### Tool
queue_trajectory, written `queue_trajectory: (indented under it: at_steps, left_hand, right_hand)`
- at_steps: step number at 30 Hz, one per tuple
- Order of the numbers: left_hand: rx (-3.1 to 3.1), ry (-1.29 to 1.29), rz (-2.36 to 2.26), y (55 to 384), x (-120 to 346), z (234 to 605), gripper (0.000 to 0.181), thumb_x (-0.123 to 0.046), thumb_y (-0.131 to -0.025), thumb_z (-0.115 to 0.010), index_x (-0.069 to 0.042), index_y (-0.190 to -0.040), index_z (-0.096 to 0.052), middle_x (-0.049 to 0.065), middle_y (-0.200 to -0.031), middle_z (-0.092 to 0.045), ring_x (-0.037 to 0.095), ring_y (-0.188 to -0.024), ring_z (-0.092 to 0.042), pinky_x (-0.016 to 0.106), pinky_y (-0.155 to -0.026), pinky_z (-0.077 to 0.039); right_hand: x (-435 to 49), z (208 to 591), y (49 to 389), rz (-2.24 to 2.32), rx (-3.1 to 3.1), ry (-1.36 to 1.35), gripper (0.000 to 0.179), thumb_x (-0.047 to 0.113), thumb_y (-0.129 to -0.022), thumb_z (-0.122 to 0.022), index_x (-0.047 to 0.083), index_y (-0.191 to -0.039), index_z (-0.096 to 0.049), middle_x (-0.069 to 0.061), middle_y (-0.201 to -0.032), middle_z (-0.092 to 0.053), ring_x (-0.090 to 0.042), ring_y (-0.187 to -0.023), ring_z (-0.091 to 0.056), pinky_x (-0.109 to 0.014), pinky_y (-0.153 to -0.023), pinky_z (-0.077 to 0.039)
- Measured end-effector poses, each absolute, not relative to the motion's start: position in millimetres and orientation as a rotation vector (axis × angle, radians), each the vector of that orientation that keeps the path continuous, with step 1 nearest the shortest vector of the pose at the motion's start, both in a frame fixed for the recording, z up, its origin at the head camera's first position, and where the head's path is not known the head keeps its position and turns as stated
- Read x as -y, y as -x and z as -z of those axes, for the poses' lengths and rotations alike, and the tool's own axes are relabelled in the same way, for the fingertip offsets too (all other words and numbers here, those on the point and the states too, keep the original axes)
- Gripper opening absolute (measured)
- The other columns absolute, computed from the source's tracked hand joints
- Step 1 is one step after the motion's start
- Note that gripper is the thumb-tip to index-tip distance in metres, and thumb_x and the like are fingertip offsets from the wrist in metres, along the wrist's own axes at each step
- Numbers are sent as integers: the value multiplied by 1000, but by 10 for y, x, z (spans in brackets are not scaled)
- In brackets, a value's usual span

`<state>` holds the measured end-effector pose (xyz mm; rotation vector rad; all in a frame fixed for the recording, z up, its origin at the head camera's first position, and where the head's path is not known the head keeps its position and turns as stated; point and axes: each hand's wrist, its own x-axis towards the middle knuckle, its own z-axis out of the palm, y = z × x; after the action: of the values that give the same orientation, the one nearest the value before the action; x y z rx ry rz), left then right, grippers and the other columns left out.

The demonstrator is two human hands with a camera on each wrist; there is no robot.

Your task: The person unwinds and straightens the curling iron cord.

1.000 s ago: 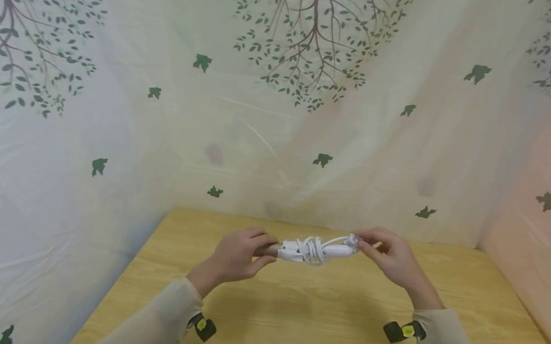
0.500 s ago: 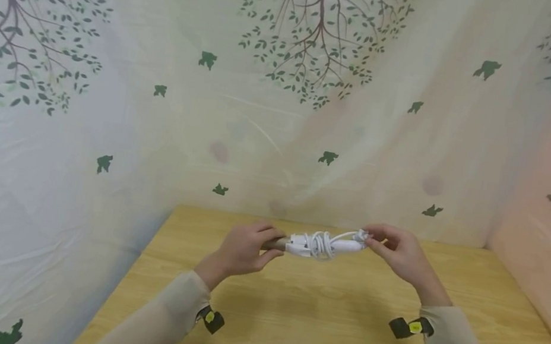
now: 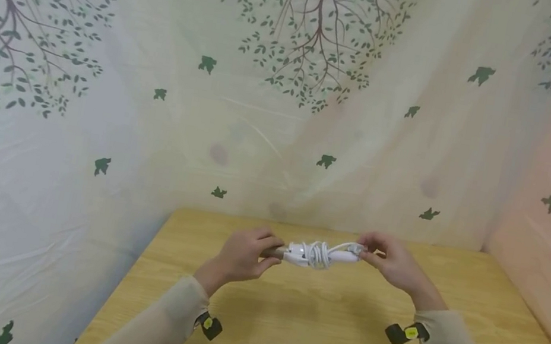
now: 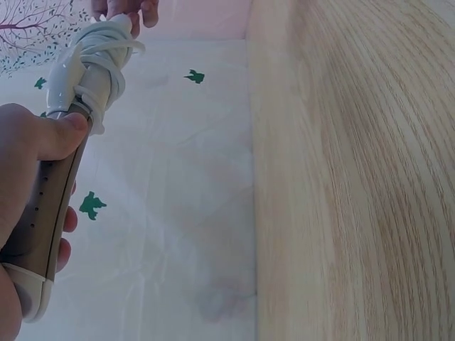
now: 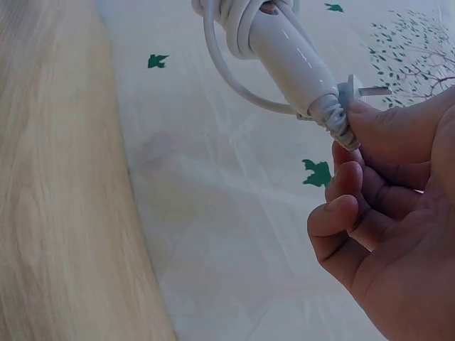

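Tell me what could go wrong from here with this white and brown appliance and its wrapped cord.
The cord loops overlap around the appliance, so they might tangle if the right hand, pinching at the plug, pulls. The appliance is held above the table; if the left hand loosened its grip, it could drop. The plug's prong sticks out and might snag a loop.

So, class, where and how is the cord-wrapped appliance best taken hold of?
Probably grip the appliance by its brown section, coming from the person's left, as the left hand does, fingers curled round it. That section looks straight and bare, whereas white cord winds round the middle and a plug with a protruding prong sits near the other end.
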<state>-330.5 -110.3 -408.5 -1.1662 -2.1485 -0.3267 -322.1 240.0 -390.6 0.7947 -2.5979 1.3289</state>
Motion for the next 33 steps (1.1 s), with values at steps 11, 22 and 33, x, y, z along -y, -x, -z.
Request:
queue_trajectory:
  at_steps: [11,22,33]
  left_hand:
    - [2226,1163,283,3257,1142,4132,28,-32,-83,-77,-19,-106,-71,-6,-96,-66,6,-74,-61,23,-60,-50]
    - [2206,1169,301,3239,1121,4071,30,-30,-80,-80,-18,-106,-71,-5,-96,-67,7,-75,-62,25,-61,-51]
    - [2234,1149,295,3238,1134,4063,28,-31,-81,-79,-17,-104,-72,-3,-96,-68,8,-76,-63,26,-63,-52]
  right_hand:
    - [-2331,4029,3203,-1357,2622,-742,11,6,-91,-67,5,-100,-60,-6,-86,-58,-14,-80,-52,-26,-67,-46]
    - [-2262,3973,3162,-1343,2569,-710,11,2,-89,-65,5,-86,-55,-6,-80,-54,-15,-74,-50,-26,-61,-46]
    - [-2330,3972,3156,-1411,2562,-776,11,10,-91,-67,4,-101,-63,-9,-88,-59,-15,-80,-53,-28,-70,-49]
